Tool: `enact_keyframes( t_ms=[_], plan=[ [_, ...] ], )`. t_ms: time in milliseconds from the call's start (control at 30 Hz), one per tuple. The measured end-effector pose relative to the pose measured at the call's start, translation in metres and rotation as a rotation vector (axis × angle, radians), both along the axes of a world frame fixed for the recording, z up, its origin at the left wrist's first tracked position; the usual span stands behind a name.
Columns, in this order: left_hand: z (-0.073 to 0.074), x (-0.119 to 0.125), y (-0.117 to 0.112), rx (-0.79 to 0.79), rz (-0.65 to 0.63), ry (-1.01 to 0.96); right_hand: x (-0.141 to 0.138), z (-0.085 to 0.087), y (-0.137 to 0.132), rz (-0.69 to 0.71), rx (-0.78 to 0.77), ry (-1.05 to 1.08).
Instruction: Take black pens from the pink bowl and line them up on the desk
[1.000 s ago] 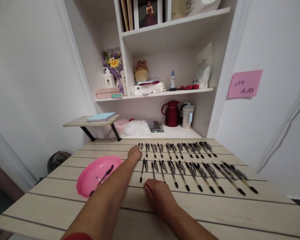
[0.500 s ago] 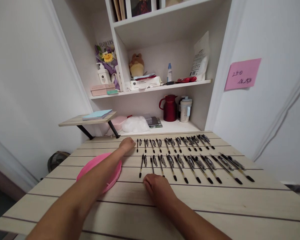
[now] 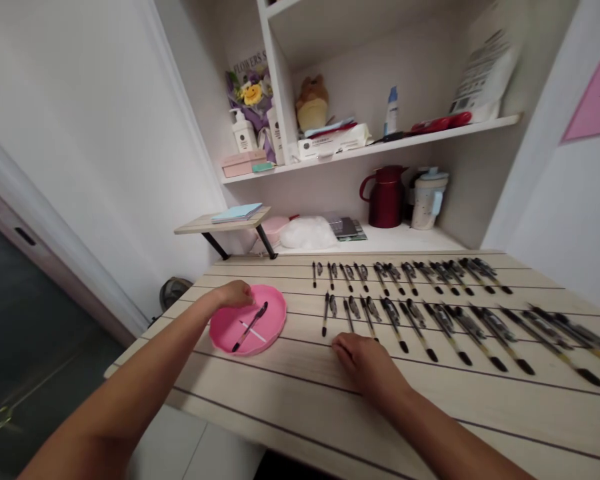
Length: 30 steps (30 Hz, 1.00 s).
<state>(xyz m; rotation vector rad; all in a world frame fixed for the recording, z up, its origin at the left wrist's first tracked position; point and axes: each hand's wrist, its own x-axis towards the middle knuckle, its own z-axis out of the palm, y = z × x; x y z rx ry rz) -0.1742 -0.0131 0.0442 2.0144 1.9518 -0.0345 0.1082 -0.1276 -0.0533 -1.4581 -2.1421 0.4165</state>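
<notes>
My left hand (image 3: 236, 293) is over the back left rim of a round pink plate (image 3: 276, 303), its fingers curled down; what they hold, if anything, is hidden. In the plate lie a black pen (image 3: 250, 327) and a thin white stick-like piece (image 3: 254, 332) crossing it. My right hand (image 3: 363, 360) rests closed on the table just in front of the front row of pens, with nothing seen in it. Pens with black ends and separate dark caps lie in a back row (image 3: 383, 278) and a front row (image 3: 395, 323).
The striped wooden table (image 3: 300, 380) meets a white shelf unit. A small raised stand (image 3: 195, 229) with blue paper is at its back left. A red jug (image 3: 386, 198), a pale cup (image 3: 429, 200) and a white plastic bag (image 3: 307, 233) stand behind the table.
My left hand has moved from the left end of the back row to over the pink plate. The view has turned left. My right hand stays by the front row.
</notes>
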Motion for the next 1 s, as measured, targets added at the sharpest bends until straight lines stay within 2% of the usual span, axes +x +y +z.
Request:
enact_keyframes(
  t_ms=[233, 300, 400, 467, 533, 600, 633, 700, 800, 900, 1000],
  plan=[
    [-0.021, 0.011, -0.016, -0.025, 0.038, 0.042, -0.002, -0.004, -0.002, 0.02, -0.007, 0.036],
    [-0.017, 0.012, -0.016, 0.023, 0.052, 0.034, -0.002, -0.005, -0.001, 0.02, -0.006, 0.062],
    [0.0, 0.02, -0.021, 0.152, 0.044, -0.021, -0.002, -0.003, -0.001, 0.013, -0.011, 0.168],
    [0.009, 0.036, -0.034, 0.232, 0.006, -0.177, -0.002, 0.001, -0.001, -0.013, -0.018, 0.287],
    [0.01, 0.062, -0.055, 0.246, -0.049, -0.592, -0.002, 0.005, -0.001, -0.028, -0.019, 0.43],
    [-0.002, 0.093, -0.081, 0.203, -0.08, -0.856, -0.002, 0.007, -0.001, -0.014, -0.013, 0.575],
    [-0.012, 0.108, -0.093, 0.197, -0.121, -0.895, -0.001, 0.008, -0.002, -0.011, -0.007, 0.642],
    [-0.033, 0.132, -0.112, 0.307, -0.213, -0.821, 0.0, 0.007, -0.002, -0.038, 0.013, 0.735],
    [-0.057, 0.153, -0.121, 0.466, -0.29, -0.692, 0.002, 0.004, -0.002, -0.142, 0.049, 0.765],
    [-0.065, 0.161, -0.115, 0.495, -0.299, -0.65, 0.003, 0.005, 0.001, -0.194, 0.034, 0.819],
    [-0.062, 0.165, -0.107, 0.486, -0.297, -0.662, 0.003, 0.007, 0.005, -0.196, -0.003, 0.911]
  ],
)
